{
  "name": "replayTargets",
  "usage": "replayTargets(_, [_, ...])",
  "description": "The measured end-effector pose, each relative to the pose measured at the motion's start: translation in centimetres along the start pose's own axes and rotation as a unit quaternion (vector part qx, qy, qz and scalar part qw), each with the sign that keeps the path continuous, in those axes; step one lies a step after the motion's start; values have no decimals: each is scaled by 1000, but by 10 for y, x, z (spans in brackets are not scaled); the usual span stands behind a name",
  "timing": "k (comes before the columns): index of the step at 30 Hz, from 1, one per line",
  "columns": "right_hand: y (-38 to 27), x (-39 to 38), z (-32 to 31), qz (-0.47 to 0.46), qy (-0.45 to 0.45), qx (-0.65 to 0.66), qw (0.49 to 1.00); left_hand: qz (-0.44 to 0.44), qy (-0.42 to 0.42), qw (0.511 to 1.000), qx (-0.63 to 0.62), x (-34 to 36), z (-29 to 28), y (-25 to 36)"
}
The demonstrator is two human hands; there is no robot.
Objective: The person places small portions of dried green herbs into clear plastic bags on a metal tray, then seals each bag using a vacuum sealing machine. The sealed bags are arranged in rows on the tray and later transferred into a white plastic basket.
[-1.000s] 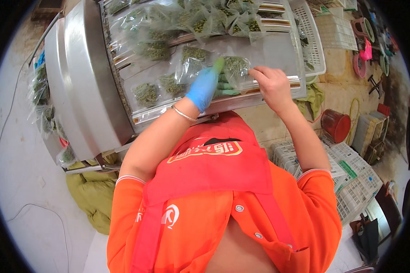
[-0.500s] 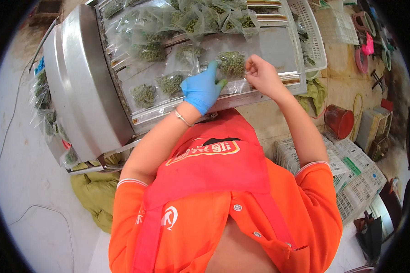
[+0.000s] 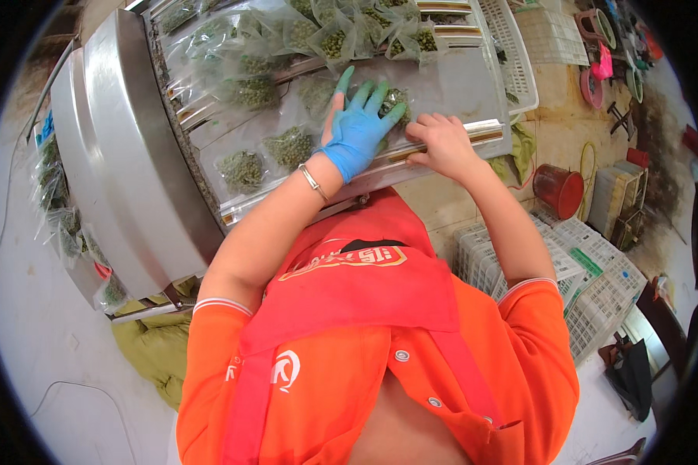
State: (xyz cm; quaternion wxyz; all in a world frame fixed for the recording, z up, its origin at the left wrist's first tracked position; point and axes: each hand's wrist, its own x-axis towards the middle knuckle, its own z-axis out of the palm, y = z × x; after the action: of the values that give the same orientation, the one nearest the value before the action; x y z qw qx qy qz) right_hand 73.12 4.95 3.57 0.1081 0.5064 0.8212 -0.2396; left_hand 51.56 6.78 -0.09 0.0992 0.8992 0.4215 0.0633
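Observation:
My left hand (image 3: 354, 132), in a blue glove, lies spread over a clear bag of green peppercorns (image 3: 394, 102), its fingers apart and hiding part of the bag. The bare right hand (image 3: 442, 144) is closed at the near right edge of this bag, with thumb and fingertips pinching the plastic. Both hands are by the near sealing bar (image 3: 481, 133) of a steel vacuum sealer (image 3: 450, 85). To the left of my glove lie two more filled bags, one bag (image 3: 288, 147) beside it and another bag (image 3: 242, 170) farther left.
Several filled bags (image 3: 333, 43) line the far side of the sealer bed. The domed steel lid (image 3: 124, 139) stands at left, with more bags (image 3: 62, 209) beyond it. A white basket (image 3: 520, 62), red bucket (image 3: 558, 191) and stacked crates (image 3: 597, 287) are at right.
My left hand has spread its fingers and moved onto the bag. The right hand has come slightly down toward the near bar. The whole view has shifted a little.

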Motion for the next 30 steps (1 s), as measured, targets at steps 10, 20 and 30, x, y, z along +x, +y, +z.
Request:
replayTargets(10, [26, -13, 12, -116, 158, 78, 977, -4, -73, 993, -95, 2, -25, 9])
replayTargets(20, [71, 58, -52, 18, 346, 268, 899, -83, -113, 988, -69, -18, 2, 94])
replayTargets(30, [128, 18, -72, -220, 329, 142, 907, -435, 73, 351, -826, 71, -4, 76])
